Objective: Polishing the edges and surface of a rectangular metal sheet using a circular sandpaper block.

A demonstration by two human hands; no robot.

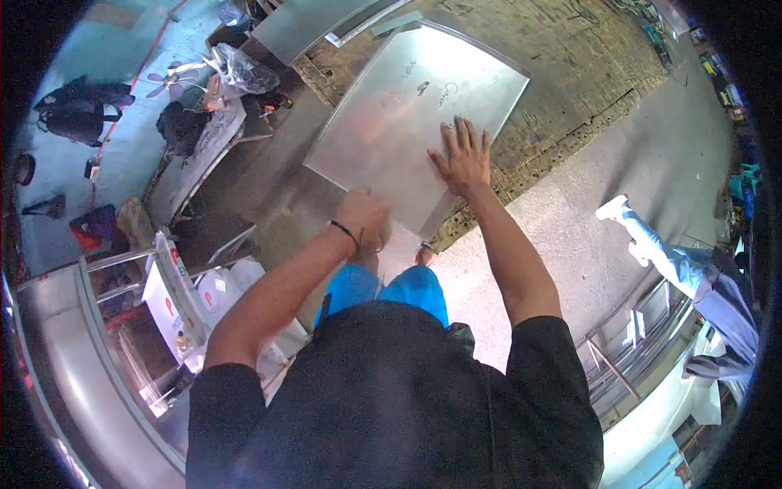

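Note:
A shiny metal sheet [391, 122] with handwritten marks lies flat, its near corner jutting past the edge of the worn wooden workbench [570, 90]. On its near right part, my right hand [463, 159] rests flat with the fingers spread. My left hand [366, 218], with a dark band at the wrist, is at the sheet's near left edge. Its fingers are curled closed and slightly blurred; whatever they hold, if anything, is hidden.
Another metal sheet [314, 24] lies at the bench's far left. Bags and cluttered items [236, 69] stand to the left. A metal-framed unit [90, 326] is at the lower left. To the right is another person [684, 261], near a rack of long bars [627, 359].

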